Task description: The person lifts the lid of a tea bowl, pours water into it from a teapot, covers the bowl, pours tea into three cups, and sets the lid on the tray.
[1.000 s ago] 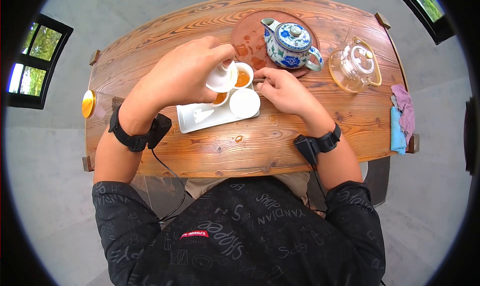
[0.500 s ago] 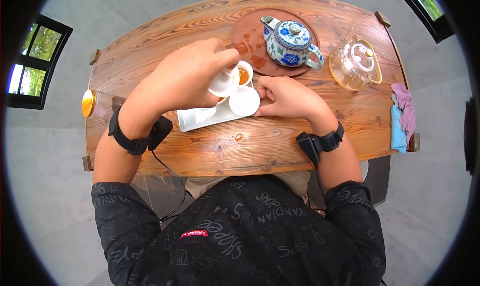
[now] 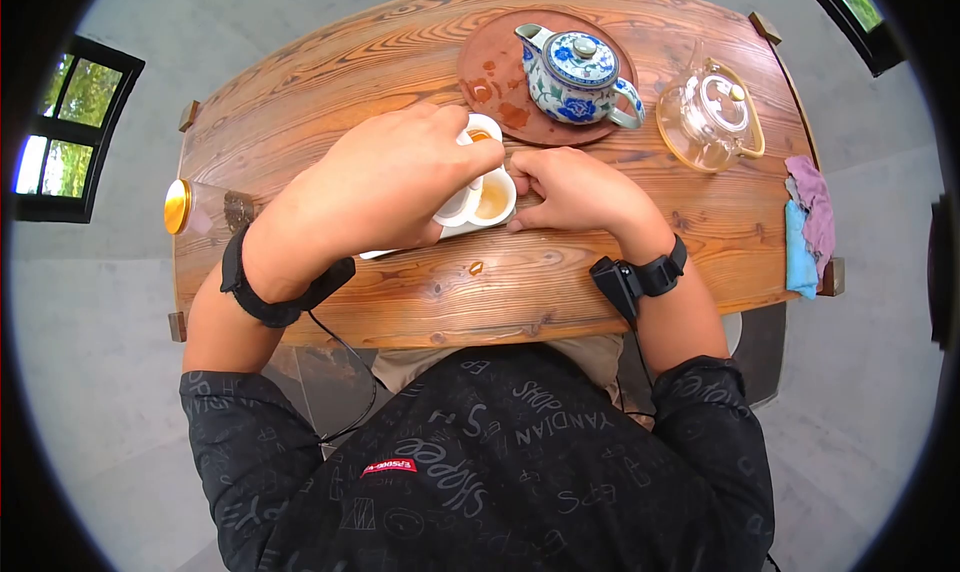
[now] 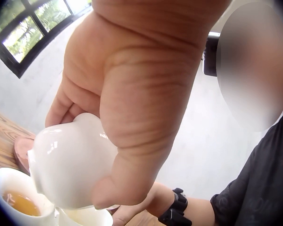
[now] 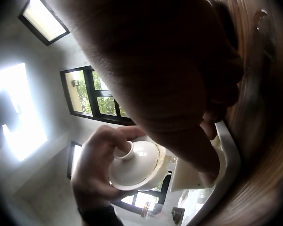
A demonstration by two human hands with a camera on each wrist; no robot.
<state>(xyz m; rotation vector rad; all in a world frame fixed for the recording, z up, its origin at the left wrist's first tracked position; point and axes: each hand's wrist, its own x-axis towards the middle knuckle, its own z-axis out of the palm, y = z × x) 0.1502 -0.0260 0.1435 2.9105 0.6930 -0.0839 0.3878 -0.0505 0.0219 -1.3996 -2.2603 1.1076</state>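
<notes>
In the head view my left hand (image 3: 370, 182) grips a white lidded gaiwan (image 4: 73, 162), tilted over the near-right white cup (image 3: 493, 200). Its lid with a round knob (image 5: 127, 151) shows in the right wrist view, and a thin stream runs from the rim towards the cup. Pale tea lies in that cup. My right hand (image 3: 585, 187) holds the cup's right side, thumb and curled fingers on its wall. Behind it stands another cup (image 3: 484, 129) with amber tea. A white rectangular tray (image 3: 378, 255) lies beneath, mostly hidden by my left hand.
A blue-and-white teapot (image 3: 572, 80) stands on a round brown tray (image 3: 488, 50) with wet patches. To the right are a glass teapot (image 3: 708, 122) and folded cloths (image 3: 812, 212). A gold-lidded jar (image 3: 205, 210) lies at the left. Drops of liquid (image 3: 476, 269) dot the table.
My left hand has brought the gaiwan nearer and to the right, from the far cups to the near-right one, which now holds tea. My right hand has shifted from the far cup to this cup's side.
</notes>
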